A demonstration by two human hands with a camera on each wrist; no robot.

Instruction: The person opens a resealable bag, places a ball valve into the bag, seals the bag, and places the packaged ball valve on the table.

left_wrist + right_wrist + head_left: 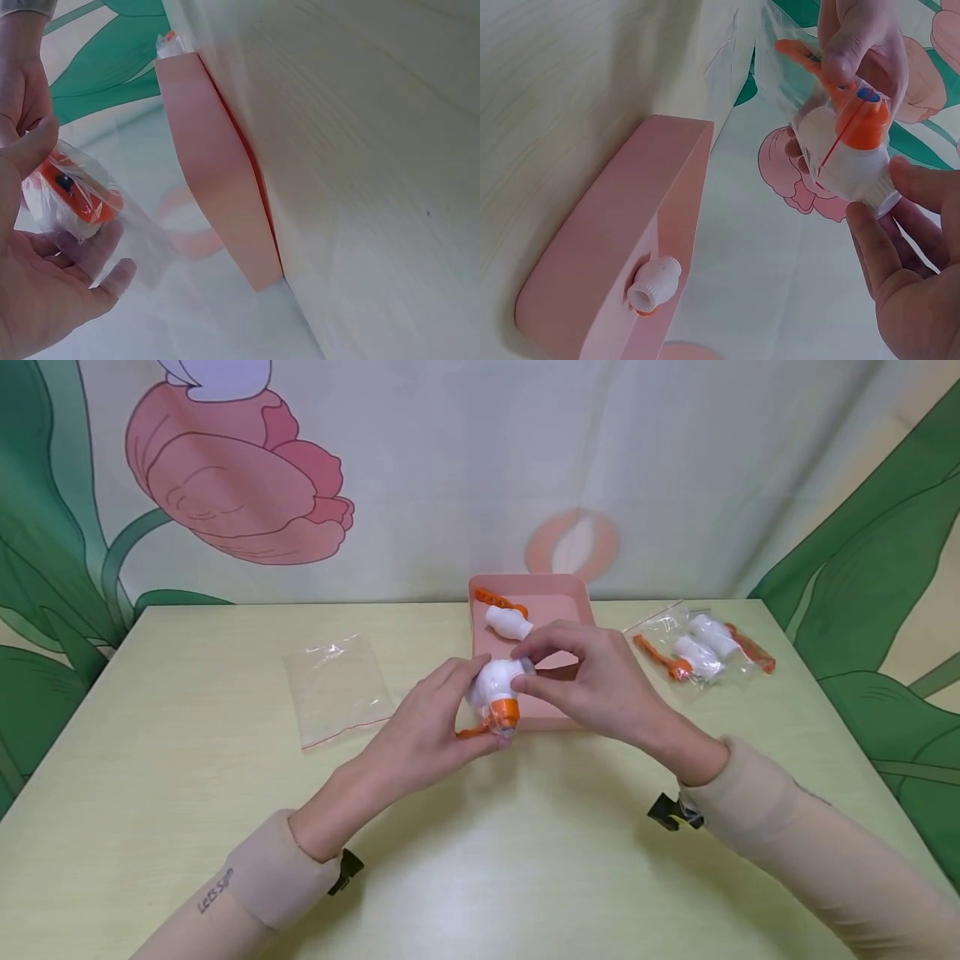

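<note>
Both hands hold a clear plastic bag (pixel 142 225) above the front of the pink tray. Inside or at its mouth are white bottles (pixel 497 681), an orange cap (pixel 862 124) with a blue tip, and a thin orange piece (pixel 801 56). My left hand (pixel 427 718) grips the bag and its contents from the left, thumb below. From the right, my right hand (pixel 600 681) pinches a white bottle's ribbed neck (pixel 881 195) between thumb and fingers. Whether that bottle is wholly inside the bag, I cannot tell.
In the pink tray (pixel 555 589) lie a white bottle (pixel 508 622) and an orange strip with holes (pixel 498 602). A flat clear zip bag (pixel 337 693) lies left of it. To the right is another filled bag (pixel 705 647) with white bottles and orange parts. A printed curtain (pixel 450 485) hangs behind the table.
</note>
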